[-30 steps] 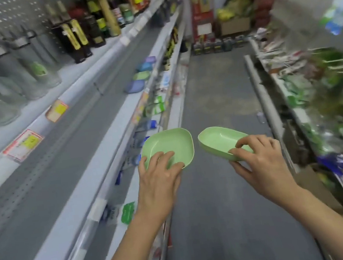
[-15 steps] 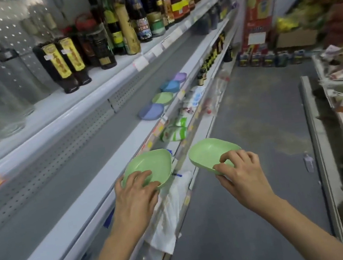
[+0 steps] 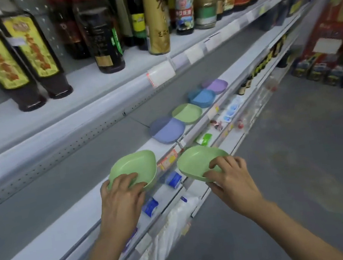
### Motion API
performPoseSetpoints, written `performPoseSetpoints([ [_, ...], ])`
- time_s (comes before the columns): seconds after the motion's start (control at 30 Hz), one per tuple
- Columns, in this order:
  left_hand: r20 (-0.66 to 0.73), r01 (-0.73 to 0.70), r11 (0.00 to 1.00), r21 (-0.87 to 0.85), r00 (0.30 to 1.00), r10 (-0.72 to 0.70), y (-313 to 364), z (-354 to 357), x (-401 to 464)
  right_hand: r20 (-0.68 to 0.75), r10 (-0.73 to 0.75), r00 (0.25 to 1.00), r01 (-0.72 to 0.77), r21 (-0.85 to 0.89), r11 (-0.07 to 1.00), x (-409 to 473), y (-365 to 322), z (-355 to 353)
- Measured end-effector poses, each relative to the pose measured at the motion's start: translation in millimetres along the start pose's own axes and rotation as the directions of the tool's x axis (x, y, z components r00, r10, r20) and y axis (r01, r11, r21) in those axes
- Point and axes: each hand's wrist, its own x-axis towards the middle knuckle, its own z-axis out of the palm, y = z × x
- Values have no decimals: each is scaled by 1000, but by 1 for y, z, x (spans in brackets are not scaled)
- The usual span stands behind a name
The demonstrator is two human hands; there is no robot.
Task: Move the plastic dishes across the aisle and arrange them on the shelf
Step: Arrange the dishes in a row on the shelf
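**Two green dishes arriving at the shelf**

The left hand [image 3: 121, 193] is grasping a green dish [image 3: 135, 169] by its near rim, fingers curling inside the bowl, holding it over the front of the grey shelf [image 3: 67, 209]. The right hand [image 3: 230, 178] is pinching a second green dish [image 3: 196, 161] the same way, out past the shelf edge above the aisle floor [image 3: 291, 168].

Beyond both grips, a row of dishes is lying on that shelf: periwinkle [image 3: 167, 129], green [image 3: 187, 113], blue [image 3: 202, 97], purple [image 3: 215, 86].

Up and left of the left grip, dark bottles [image 3: 24, 59] with yellow labels are standing on the upper shelf; their red characters are too blurred to read. Price tags [image 3: 160, 74] along the shelf edges are likewise illegible. Red cartons [image 3: 336, 29] are standing at the aisle's far end.
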Motion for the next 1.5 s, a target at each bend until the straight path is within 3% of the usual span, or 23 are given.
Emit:
performPoseSetpoints([
  [0.2,37,188,980,64,981,-191,-37,15,38,53,-255,966,248,105,963,104,4,71],
  [0.4,-35,367,912,182,929,-367,-39,18,34,100,-493,864,454,269,850,180,-6,129],
  [0.5,-56,409,885,220,912,-407,-23,28,43,203,-574,794,502,315,805,201,-1,154],
  [0.67,8,449,849,279,883,-470,8,56,81,310,-613,727,482,406,776,208,30,166],
  [0.93,232,381,832,404,837,-496,42,109,138,204,-542,815,436,400,806,227,108,149],
  [1.07,229,418,817,398,817,-529,57,124,133,199,-563,802,460,395,795,224,121,149],
  [1.2,319,410,760,503,730,-605,67,123,127,170,-571,804,464,423,779,225,119,145],
  [1.33,356,384,749,540,702,-617,72,129,139,127,-595,794,486,454,747,227,113,138],
  [1.43,359,418,763,494,701,-616,79,133,150,111,-612,783,506,459,731,229,108,138],
  [1.5,277,460,763,454,741,-611,81,134,150,105,-631,769,522,467,714,229,100,139],
])
